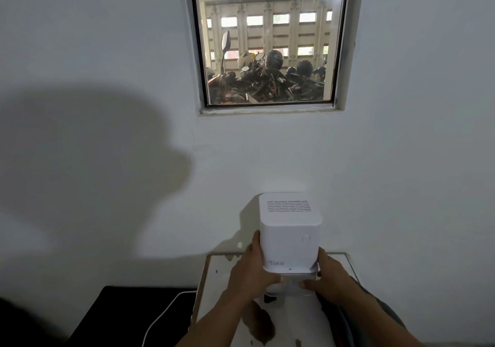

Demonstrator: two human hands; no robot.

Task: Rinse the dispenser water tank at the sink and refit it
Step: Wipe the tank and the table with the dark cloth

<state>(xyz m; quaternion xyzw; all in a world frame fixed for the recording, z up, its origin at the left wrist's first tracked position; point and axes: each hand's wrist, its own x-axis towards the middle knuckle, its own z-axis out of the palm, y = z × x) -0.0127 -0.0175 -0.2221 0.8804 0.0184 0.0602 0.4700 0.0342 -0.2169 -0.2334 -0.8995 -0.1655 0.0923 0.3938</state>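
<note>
Left hand point(251, 271) and right hand point(328, 277) grip the clear tank point(293, 282) under the white dispenser point(290, 236), its logo blurred.

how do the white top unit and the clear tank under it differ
The white top unit is opaque, with vent slots and a round button; the clear tank is see-through and plain. The unit looks taller; the tank shows as a short band. Both are held by the left hand and right hand.

Head-worn view, forward and down
</note>
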